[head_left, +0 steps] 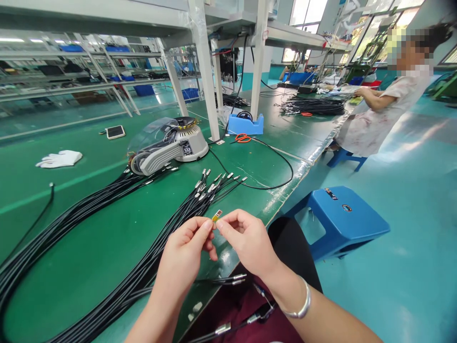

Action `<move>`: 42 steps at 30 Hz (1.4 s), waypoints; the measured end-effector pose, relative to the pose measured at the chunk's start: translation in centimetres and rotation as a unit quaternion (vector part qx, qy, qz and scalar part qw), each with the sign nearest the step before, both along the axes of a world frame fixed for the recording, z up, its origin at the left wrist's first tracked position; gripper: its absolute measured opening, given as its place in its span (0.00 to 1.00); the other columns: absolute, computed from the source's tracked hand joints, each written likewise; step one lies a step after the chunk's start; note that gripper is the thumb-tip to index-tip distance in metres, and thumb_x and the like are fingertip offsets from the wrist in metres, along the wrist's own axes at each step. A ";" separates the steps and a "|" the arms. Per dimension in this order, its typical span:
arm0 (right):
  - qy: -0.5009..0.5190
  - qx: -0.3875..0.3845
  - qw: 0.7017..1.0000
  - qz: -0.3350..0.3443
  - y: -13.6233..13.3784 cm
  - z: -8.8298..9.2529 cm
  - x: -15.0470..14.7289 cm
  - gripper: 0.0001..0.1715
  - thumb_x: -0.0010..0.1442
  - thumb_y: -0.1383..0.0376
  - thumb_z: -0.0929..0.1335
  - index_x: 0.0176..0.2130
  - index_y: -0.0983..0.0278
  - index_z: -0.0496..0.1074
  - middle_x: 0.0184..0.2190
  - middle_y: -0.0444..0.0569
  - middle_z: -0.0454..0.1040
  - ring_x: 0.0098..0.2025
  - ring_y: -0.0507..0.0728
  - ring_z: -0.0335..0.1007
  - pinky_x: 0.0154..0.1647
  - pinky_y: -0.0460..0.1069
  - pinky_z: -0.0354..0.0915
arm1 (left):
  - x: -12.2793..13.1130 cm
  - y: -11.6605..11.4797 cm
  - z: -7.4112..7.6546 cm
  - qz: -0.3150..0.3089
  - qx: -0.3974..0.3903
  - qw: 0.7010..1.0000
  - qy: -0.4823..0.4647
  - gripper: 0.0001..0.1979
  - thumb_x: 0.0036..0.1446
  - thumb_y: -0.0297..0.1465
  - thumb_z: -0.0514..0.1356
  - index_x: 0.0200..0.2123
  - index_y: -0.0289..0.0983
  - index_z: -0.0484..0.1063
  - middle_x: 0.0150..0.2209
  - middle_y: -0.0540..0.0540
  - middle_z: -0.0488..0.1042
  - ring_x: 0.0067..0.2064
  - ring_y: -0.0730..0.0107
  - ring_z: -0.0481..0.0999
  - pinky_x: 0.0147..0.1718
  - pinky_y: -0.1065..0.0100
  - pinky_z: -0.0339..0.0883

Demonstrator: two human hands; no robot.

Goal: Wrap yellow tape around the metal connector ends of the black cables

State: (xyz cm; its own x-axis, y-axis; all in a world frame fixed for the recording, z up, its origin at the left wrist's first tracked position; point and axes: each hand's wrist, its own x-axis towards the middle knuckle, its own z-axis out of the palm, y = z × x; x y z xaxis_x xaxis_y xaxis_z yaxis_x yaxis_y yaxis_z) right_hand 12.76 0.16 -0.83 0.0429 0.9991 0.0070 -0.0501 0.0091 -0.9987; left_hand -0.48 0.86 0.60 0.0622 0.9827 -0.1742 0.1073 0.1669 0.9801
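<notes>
My left hand [189, 240] pinches a small metal cable connector [217, 216] with yellow on its lower part, perhaps tape. From the other side, my right hand [246, 238] has thumb and forefinger closed at the same connector. Its silver open end points up and away, and my fingers cover whatever is below. Just beyond my hands lies a bundle of black cables [167, 228] with silver metal plugs at their ends. Below my wrists, more cable ends [237, 278] reach over the table edge, and another plug [223, 328] hangs near my lap.
A grey round tape dispenser machine [191, 140] stands on the green table [117, 252] by a white post. Near it are a blue tape holder [246, 125], orange-handled scissors [243, 138], and a white glove [60, 159]. A blue stool [352, 214] stands right; a co-worker [378, 109] sits farther off.
</notes>
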 end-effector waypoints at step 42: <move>-0.019 -0.018 0.982 0.187 0.7 -0.6 5.9 0.13 0.52 0.58 0.71 0.30 0.66 0.72 0.23 0.42 0.71 0.27 0.49 0.67 0.33 0.47 0.65 | 1.3 -1.6 1.7 -0.157 0.076 0.961 0.212 0.14 0.56 0.41 0.54 0.27 0.39 0.71 0.20 0.55 0.63 0.22 0.74 0.60 0.21 0.73 0.54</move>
State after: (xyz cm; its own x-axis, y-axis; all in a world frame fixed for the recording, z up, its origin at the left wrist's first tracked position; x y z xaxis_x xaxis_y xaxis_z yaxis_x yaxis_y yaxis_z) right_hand 18.63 0.82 -1.39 -0.3259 0.9448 -0.0331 -0.0069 -0.0373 -0.9993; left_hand 0.84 -0.72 2.29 0.3151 0.9433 -0.1046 0.5251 -0.0815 0.8471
